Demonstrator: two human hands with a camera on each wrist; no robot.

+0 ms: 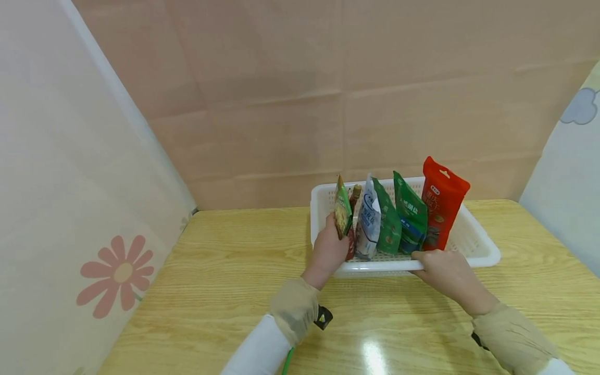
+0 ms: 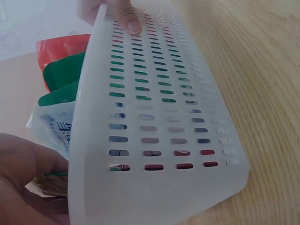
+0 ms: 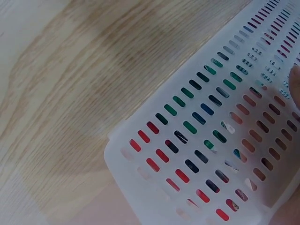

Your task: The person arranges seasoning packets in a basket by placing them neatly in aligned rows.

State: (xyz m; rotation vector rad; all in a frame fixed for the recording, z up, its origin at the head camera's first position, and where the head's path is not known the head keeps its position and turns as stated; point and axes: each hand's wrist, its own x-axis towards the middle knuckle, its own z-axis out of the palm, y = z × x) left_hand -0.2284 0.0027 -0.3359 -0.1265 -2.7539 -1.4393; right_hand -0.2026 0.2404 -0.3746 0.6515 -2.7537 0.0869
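Note:
A white slotted basket [image 1: 473,250] stands on the wooden table with several packets upright in it. My left hand [image 1: 334,229] pinches a green and gold packet [image 1: 342,211] at the basket's left end. To its right stand a dark brown item [image 1: 354,200], a white and blue packet [image 1: 369,219], two green packets [image 1: 389,224] and a tall red packet [image 1: 440,203]. My right hand [image 1: 419,258] grips the basket's front rim below the red packet. In the left wrist view the basket wall [image 2: 154,140] fills the frame, with a finger [image 2: 127,18] of the right hand over its rim.
The wooden table [image 1: 225,271] stretches to the left and in front of the basket. Beige panels close off the back and left, and a pale panel with a cloud print [image 1: 581,107] stands at the right. The right wrist view shows the basket wall [image 3: 201,140] over the tabletop [image 3: 70,93].

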